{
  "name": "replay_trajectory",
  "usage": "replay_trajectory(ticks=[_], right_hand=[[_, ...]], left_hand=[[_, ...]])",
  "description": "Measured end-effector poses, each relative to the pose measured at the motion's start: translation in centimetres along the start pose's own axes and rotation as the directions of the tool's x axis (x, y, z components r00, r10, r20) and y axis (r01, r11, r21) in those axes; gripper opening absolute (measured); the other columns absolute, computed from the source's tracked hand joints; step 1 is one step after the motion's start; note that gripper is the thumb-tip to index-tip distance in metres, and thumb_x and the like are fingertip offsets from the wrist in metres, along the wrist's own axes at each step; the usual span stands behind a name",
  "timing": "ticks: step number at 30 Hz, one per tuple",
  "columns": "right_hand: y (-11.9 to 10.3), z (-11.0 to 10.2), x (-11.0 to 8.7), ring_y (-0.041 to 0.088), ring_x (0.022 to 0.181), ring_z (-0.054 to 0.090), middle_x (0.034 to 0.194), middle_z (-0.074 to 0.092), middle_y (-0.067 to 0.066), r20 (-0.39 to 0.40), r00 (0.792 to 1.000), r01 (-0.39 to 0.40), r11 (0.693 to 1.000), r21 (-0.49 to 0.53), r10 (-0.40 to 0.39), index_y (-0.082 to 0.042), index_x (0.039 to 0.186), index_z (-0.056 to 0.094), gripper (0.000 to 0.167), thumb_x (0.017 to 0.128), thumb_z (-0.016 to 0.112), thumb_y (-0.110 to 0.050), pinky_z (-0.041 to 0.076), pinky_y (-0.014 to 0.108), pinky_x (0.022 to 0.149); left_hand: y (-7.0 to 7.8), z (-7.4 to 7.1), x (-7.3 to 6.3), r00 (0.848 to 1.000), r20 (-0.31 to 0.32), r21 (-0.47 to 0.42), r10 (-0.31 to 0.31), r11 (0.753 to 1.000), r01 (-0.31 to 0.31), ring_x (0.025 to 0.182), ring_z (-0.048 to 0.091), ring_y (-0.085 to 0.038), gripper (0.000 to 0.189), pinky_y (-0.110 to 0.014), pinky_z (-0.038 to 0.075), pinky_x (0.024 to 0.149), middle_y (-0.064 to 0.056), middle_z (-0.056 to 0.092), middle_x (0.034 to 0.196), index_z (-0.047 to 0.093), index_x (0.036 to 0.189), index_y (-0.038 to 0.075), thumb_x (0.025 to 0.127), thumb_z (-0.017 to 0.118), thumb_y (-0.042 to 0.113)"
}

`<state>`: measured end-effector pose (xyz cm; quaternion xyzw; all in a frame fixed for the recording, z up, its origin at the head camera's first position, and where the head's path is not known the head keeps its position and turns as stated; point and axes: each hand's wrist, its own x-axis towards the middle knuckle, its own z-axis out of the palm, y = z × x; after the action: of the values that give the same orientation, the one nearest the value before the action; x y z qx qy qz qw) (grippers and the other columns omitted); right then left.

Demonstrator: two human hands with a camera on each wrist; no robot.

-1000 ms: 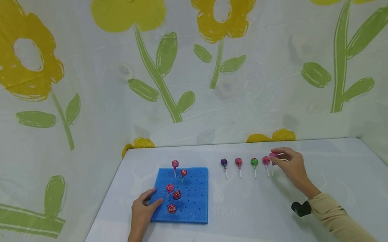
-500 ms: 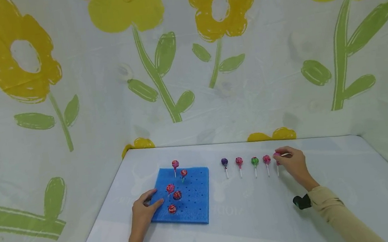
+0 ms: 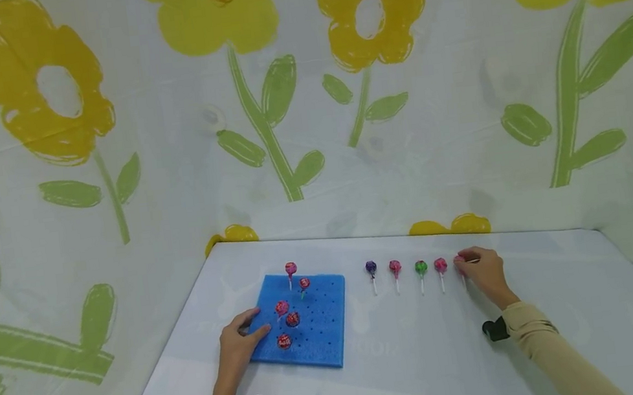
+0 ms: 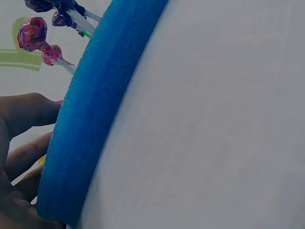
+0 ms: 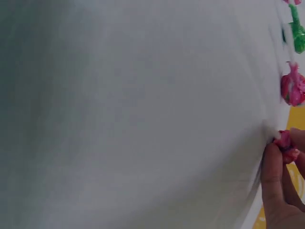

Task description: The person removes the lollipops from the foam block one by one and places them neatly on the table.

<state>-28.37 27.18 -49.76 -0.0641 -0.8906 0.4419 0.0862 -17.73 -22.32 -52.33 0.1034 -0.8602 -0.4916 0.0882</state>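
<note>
While the left hand rested at the left edge of a perforated blue foam block, thumb spread away from the fingers, the right hand pinched the wrapped head of a pink lollipop. That one sat at the right end of a row on the white table; whether it touched the surface, could not tell. Leftward from it: a pink-red lollipop, a green lollipop, another pinkish lollipop, a purple lollipop, heads far, sticks near. Five reddish lollipops stood in the foam, mostly left.
</note>
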Motion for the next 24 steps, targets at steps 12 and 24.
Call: replay_trajectory(ticks=[12, 24], right_hand=[[0.71, 0.31, 0.18, 0.033, 0.091, 0.060, 0.106, 0.061, 0.025, 0.035, 0.999, -0.011, 0.999, -0.047, 0.013, 0.007, 0.114, 0.060, 0.030, 0.087, 0.065, -0.007, 0.055, 0.029, 0.069], [0.33, 0.36, -0.43, 0.036, 0.094, 0.059, 0.106, 0.061, 0.026, 0.002, 1.000, -0.012, 0.998, -0.057, 0.012, 0.008, 0.114, 0.059, 0.031, 0.087, 0.064, -0.007, 0.055, 0.038, 0.075]], left_hand=[[-0.25, 0.09, 0.15, 1.000, 0.005, -0.010, 0.007, 1.000, -0.007, 0.117, 0.050, -0.031, 0.049, -0.049, 0.041, 0.096, -0.017, 0.057, 0.127, 0.061, 0.125, 0.006, 0.080, 0.075, 0.022], [-0.38, -0.01, 0.18, 1.000, 0.012, -0.007, 0.000, 1.000, 0.000, 0.115, 0.051, -0.029, 0.049, -0.047, 0.042, 0.095, -0.016, 0.057, 0.126, 0.061, 0.125, 0.007, 0.080, 0.076, 0.021]])
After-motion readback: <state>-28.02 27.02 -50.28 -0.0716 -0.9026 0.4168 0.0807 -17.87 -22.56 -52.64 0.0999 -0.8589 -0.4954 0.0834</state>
